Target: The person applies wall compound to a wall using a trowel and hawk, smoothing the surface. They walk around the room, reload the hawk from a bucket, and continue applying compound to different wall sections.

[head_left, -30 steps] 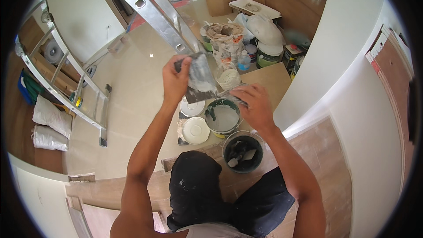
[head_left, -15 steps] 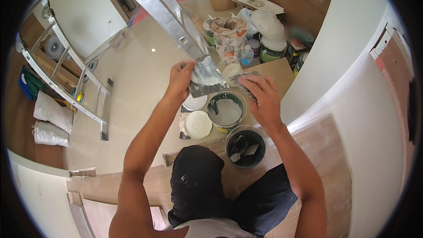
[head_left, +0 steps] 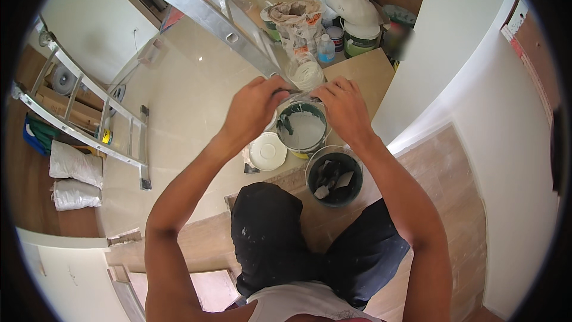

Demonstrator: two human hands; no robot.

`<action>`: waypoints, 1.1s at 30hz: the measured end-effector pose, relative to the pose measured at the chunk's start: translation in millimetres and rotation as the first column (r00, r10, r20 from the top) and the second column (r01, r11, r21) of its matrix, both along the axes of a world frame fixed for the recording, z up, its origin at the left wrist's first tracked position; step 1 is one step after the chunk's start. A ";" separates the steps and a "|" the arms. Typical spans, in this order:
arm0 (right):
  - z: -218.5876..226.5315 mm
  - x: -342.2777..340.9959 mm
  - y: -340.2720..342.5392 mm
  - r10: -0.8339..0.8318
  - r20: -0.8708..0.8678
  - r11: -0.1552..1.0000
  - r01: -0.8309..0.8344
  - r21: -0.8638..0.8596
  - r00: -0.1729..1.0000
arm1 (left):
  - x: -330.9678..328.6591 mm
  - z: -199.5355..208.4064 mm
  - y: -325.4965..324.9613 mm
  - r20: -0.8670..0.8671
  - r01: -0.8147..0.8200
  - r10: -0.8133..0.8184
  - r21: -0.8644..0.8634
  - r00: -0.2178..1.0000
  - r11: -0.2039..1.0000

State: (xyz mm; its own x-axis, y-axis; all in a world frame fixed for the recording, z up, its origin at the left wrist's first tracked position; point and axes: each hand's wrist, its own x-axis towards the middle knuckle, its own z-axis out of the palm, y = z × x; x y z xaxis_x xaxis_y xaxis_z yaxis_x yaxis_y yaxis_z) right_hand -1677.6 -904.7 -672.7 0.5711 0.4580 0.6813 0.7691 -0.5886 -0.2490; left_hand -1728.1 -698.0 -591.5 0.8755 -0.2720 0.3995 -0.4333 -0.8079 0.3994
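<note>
My left hand (head_left: 255,107) is closed on a filling knife, its flat blade (head_left: 291,90) now nearly edge-on. Facing it, my right hand (head_left: 347,107) grips a second blade, mostly hidden by the fingers. Both hands are raised over an open bucket (head_left: 316,109) with a dark green inside, which holds whitish filler (head_left: 308,132). Just beyond them stands a small tub (head_left: 308,76) of pale paste. Nearer my knees is a dark bucket (head_left: 330,201) with several scrapers inside. A white round lid (head_left: 267,151) lies left of the filler bucket.
An aluminium ladder (head_left: 205,18) slants down close beyond my hands; another ladder (head_left: 98,138) is at the left. Farther back are an open paper sack (head_left: 295,21), a plastic bottle (head_left: 326,49) and stacked buckets (head_left: 361,39). A white wall (head_left: 438,59) rises at the right.
Both hands have come closer together, slightly above the filler bucket. The left knife has turned from showing its broad, filler-smeared face to nearly edge-on. The view has shifted a little.
</note>
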 end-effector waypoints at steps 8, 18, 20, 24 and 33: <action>-0.2 3.2 -11.0 -0.145 -0.013 0.987 0.144 -0.066 0.989 | 42.3 -62.1 -1.2 -0.129 -0.012 0.041 0.217 0.991 0.976; -22.0 10.2 -19.5 -0.259 -0.135 0.949 0.227 -0.218 0.956 | 46.4 -88.8 1.6 -0.090 -0.009 0.028 0.207 0.996 0.978; -19.6 11.1 -16.0 -0.239 -0.202 0.964 0.208 -0.164 0.950 | 48.9 -89.1 14.8 -0.098 -0.123 0.142 0.177 0.985 0.976; -13.9 13.1 -6.7 -0.129 -0.406 0.938 0.244 0.245 0.905 | 48.0 -86.9 43.9 -0.439 -0.372 0.042 -0.702 0.897 0.608; -28.4 8.1 31.8 0.686 -0.567 0.432 0.371 0.822 0.456 | 42.1 -82.9 -15.1 -0.533 -0.651 -0.388 -0.697 0.752 -0.302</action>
State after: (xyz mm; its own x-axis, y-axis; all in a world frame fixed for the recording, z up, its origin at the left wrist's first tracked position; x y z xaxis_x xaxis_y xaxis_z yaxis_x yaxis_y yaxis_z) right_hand -1669.5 -872.9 -701.1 0.9815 0.1909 0.0139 -0.0687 0.4189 -0.9054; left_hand -1686.0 -713.1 -674.4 0.8786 0.0900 -0.4690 0.2437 0.7601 0.6023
